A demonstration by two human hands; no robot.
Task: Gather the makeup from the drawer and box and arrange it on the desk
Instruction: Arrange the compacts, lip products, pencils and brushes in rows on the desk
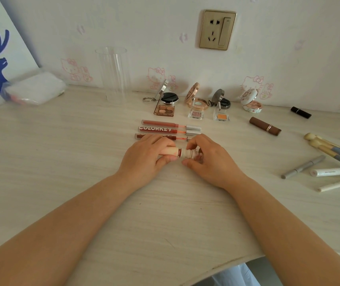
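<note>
Pale desk [61,162], lip tube [182,154] pinched between left hand [144,159] and right hand [210,162]

Small pale pink-capped lip tube with cream ribbed neck [182,154] held horizontal just above pale wood-grain desk [82,162], pinched at both ends. Three red clear-bodied lip gloss tubes with silver caps [170,130] laid parallel just behind.

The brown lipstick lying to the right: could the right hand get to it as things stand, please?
Probably yes: bare desk lies between the right hand and the brown lipstick, though that hand grips a small lipstick.
</note>
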